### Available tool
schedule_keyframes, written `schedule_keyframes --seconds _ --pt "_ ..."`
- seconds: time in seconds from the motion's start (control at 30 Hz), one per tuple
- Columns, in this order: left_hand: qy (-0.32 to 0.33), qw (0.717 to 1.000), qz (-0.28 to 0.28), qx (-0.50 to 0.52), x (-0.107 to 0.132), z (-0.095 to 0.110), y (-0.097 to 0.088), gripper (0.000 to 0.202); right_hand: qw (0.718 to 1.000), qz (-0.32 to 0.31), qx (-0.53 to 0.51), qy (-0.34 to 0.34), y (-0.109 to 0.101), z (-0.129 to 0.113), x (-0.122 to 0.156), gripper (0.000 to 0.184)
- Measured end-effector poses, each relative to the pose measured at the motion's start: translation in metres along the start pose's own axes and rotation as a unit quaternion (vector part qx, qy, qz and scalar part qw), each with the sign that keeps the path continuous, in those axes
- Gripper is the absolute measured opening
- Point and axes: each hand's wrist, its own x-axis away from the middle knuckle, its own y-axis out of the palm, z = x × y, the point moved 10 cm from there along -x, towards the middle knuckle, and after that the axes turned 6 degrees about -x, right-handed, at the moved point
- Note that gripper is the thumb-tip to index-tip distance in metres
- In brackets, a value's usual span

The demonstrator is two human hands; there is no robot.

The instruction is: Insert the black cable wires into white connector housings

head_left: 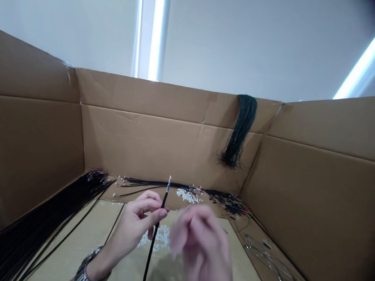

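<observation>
Between the thumb and fingers of my left hand [143,219] is a black cable [153,240], held nearly upright. Thin coloured wires stick out of its stripped top end. My right hand [202,236] is close by on the right, apart from the cable and smeared by motion, so its fingers do not show clearly. Behind and below the hands, small white connector pieces [162,236] lie scattered on the tan work surface [244,263]. A metal-banded watch [87,266] is on my left wrist.
Cardboard walls [144,142] enclose the surface. A thick bundle of black cables [47,217] lies at left; a second white pile [188,195] and small black parts [225,200] are at the back. Dark green threads [242,126] hang over the back wall. Looped thin wires [269,258] lie at right.
</observation>
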Motion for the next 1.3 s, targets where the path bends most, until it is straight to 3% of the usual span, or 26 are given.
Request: schedule_keyframes --seconds 0.07,0.17,0.23,0.3,0.47,0.53,0.63,0.8,0.93,1.07,1.17,1.3 --pt "-0.004 1.0 0.002 0.002 0.0 -0.002 0.003 0.03 0.998 0.057 -0.009 0.0 -0.021 0.004 -0.025 0.021" --pt "-0.013 1.0 -0.002 0.015 0.001 -0.009 0.013 0.029 0.998 -0.001 0.003 0.059 -0.019 0.024 -0.044 0.033" --pt "-0.029 0.999 -0.006 0.024 0.004 -0.019 0.023 0.03 0.996 -0.028 -0.005 0.081 -0.012 0.037 -0.041 0.034" --pt "-0.047 0.998 -0.004 0.034 0.007 -0.034 0.034 0.033 0.995 -0.014 -0.013 0.093 -0.012 0.049 -0.032 0.034" --pt "-0.083 0.994 0.048 0.046 0.009 -0.085 0.055 0.03 0.991 0.047 -0.001 0.127 -0.035 0.091 -0.016 0.034" --pt "-0.115 0.992 0.026 0.053 0.009 -0.109 0.067 0.032 0.99 0.05 0.024 0.131 -0.05 0.105 -0.016 0.034" --pt "-0.169 0.981 -0.063 0.067 0.014 -0.137 0.079 0.039 0.988 0.024 0.071 0.137 -0.068 0.12 -0.013 0.034" --pt "-0.208 0.959 -0.19 0.027 0.045 -0.162 0.059 0.053 0.973 -0.061 0.114 0.193 -0.073 0.155 0.011 0.035" --pt "-0.202 0.958 -0.182 -0.092 0.067 -0.173 0.038 0.033 0.947 -0.112 0.113 0.28 -0.083 0.181 0.012 0.038" --pt "-0.144 0.952 -0.205 -0.176 0.074 -0.167 0.049 0.021 0.92 -0.16 0.152 0.324 -0.102 0.152 -0.018 0.027" --pt "-0.148 0.966 -0.175 -0.119 0.073 -0.171 0.053 0.029 0.897 -0.208 0.18 0.345 -0.098 0.128 -0.018 0.018" --pt "-0.177 0.976 -0.124 -0.004 0.077 -0.186 0.048 0.039 0.869 -0.258 0.195 0.374 -0.075 0.153 0.036 0.015"
